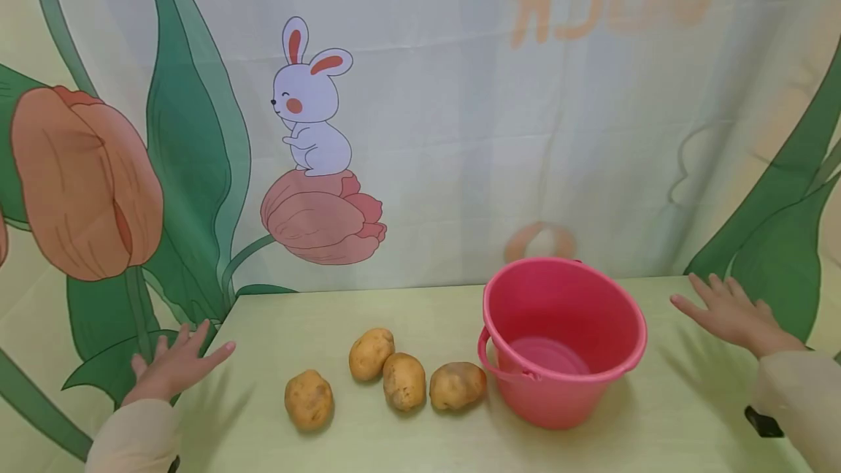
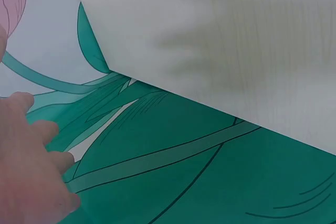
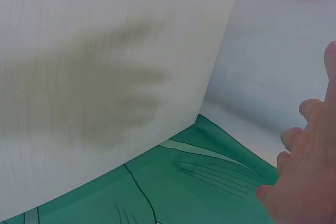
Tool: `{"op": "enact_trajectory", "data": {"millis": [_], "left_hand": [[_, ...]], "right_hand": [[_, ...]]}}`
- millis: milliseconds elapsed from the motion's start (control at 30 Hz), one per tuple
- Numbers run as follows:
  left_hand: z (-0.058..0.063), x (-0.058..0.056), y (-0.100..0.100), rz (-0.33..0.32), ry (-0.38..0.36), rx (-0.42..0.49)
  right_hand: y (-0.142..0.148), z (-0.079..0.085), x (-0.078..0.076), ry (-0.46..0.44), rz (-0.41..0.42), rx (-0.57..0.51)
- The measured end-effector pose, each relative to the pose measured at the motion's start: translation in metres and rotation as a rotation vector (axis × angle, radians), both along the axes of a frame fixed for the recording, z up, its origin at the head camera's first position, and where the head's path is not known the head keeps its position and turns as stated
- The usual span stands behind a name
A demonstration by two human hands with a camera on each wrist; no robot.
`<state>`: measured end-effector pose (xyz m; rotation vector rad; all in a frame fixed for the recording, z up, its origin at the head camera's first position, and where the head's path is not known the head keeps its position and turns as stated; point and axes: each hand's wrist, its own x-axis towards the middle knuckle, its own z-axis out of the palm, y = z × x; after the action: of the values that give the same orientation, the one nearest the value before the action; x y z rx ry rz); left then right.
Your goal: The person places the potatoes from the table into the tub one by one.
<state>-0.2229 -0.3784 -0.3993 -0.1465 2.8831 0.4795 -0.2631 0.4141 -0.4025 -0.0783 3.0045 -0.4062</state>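
Both hands are held out with fingers spread, touching nothing. My left hand (image 1: 172, 367) hovers over the table's left edge; in the left wrist view its fingers (image 2: 44, 129) reach in from the left border. On the other side, my right hand (image 1: 732, 312) is raised to the right of a pink bucket (image 1: 558, 400), whose handle hangs down at its left. Several potatoes lie left of the bucket: one nearest my left hand (image 1: 309, 400), another farther back (image 1: 371, 354), a third in the middle (image 1: 404, 382), and a brownish one (image 1: 458, 386) close by the bucket.
The pale table (image 1: 368, 451) has its back edge against a curtain (image 1: 447, 130) printed with tulips, leaves and a white rabbit. Printed green leaves (image 2: 184, 171) show beyond the table's side edges. Shadows of both hands fall on the tabletop.
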Motion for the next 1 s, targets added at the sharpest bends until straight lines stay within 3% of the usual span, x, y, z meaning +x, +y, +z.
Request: {"op": "enact_trajectory", "data": {"millis": [1000], "left_hand": [[-0.002, 0.004, 0.016, -0.057, 0.040, -0.064]], "right_hand": [[-0.033, 0.024, -0.001, 0.146, 0.106, 0.042]]}}
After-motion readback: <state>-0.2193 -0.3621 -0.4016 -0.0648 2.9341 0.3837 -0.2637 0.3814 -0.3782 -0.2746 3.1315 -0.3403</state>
